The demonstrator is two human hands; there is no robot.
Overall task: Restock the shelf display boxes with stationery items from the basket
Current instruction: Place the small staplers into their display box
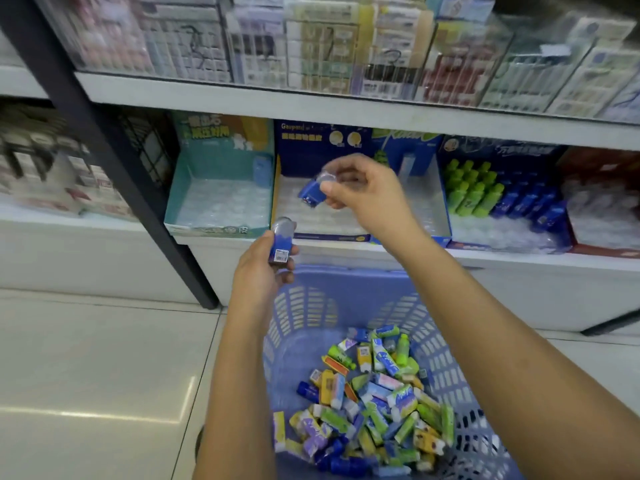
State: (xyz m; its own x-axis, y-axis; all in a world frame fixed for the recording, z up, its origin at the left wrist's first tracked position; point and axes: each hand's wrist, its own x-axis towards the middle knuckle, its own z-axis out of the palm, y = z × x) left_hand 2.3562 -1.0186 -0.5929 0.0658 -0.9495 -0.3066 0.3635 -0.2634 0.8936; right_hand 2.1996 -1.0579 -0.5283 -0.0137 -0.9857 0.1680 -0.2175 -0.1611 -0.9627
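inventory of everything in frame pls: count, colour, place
basket: one, light blue, floor below shelf.
loose items: many, mixed colours, inside basket.
teal display box: one, teal, lower shelf, left.
dark blue display box: one, dark blue, lower shelf, below right hand.
green bottles: several, green, box further right.
blue bottles: several, blue, same box.
upper-shelf packs: many, mixed, blurred.
held items: two, blue, one per hand.
left hand: one, grips item above basket.
right hand: one, pinches item over dark blue display box.

The packs (346,53) on the upper shelf (242,100) are blurred, their print unreadable. The blue item (311,195) half covered by the right hand (363,192) is smeared. The label on the blue stick (280,242) in the left hand (258,271) is too small to read.
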